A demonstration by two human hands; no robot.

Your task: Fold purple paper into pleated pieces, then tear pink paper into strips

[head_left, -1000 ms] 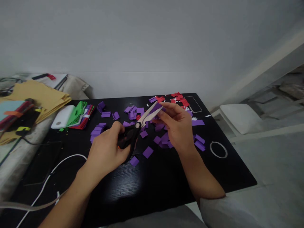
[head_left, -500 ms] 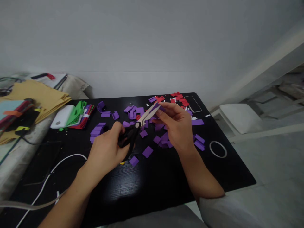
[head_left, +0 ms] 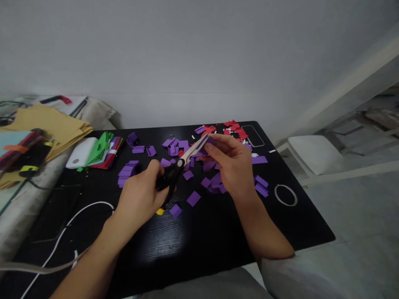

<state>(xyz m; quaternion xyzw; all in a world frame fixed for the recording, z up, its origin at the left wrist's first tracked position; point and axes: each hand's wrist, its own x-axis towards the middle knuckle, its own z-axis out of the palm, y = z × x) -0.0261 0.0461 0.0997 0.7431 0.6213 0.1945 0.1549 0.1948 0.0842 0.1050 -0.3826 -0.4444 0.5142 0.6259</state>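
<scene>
My left hand (head_left: 145,185) is closed round the black handles of a pair of scissors (head_left: 180,163), whose blades point up and right. Between the fingertips of my right hand (head_left: 232,160) is a small piece of purple paper (head_left: 210,141), partly hidden by the fingers and the blades. The blade tips reach that paper and lie close to my right thumb. Below both hands, many cut purple paper squares (head_left: 193,198) lie scattered on the black table (head_left: 199,241). Red paper scraps (head_left: 240,132) lie behind my right hand.
At left are a bundle of coloured paper strips (head_left: 109,153), a white box-like object (head_left: 81,153) and brown envelopes (head_left: 52,124). A white cable (head_left: 62,236) runs over the table's left side. A white stool (head_left: 314,154) stands beyond the right edge.
The scissor blades have closed together on the purple paper, and the handles have drawn closer. Both hands stay almost in place.
</scene>
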